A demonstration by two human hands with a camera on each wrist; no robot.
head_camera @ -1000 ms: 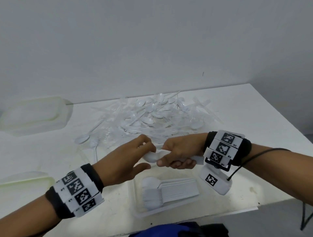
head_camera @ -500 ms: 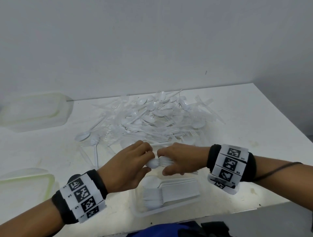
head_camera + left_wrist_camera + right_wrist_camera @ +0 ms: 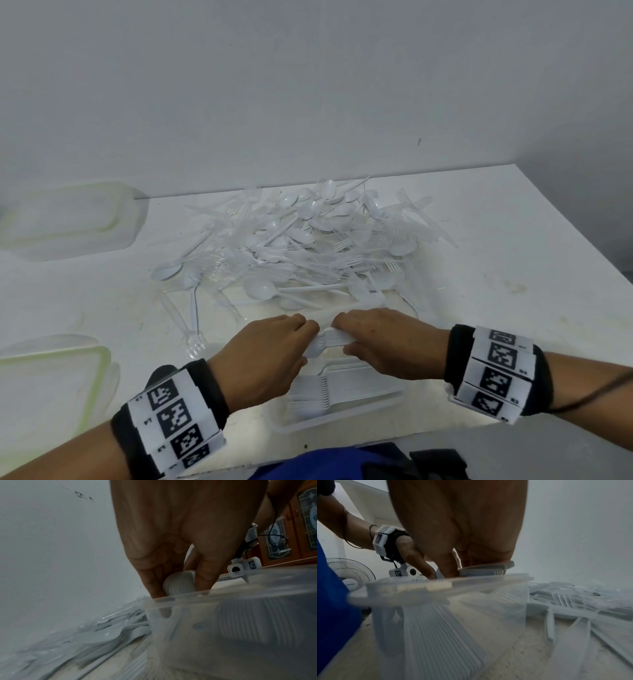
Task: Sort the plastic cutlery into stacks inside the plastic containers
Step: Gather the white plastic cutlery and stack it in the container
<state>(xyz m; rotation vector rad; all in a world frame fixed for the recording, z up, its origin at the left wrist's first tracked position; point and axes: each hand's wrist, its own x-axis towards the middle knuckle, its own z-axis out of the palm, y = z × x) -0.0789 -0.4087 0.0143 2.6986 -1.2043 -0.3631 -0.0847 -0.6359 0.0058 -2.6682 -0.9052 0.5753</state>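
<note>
nearest, a clear container (image 3: 342, 423) at the worktop (image 3: 513, 260) edge already holds one spoon stack (image 3: 315, 394). just above its far side both hands grasp a nested bundle of white spoons (image 3: 327, 342): the left hand (image 3: 263, 356) pinches the bowls, the right hand (image 3: 387, 342) clenches round the handles. light, slick and springy, the bundle would likely fan apart unless squeezed at both ends. beyond lies the unsorted cutlery pile (image 3: 308, 240).

Bare forearms; each wrist wears a black band (image 3: 457, 356) wrapped with white tags bearing black square codes (image 3: 173, 419), white camera unit (image 3: 243, 566) beneath, thin black cable (image 3: 589, 394); blue garment (image 3: 329, 462).
</note>
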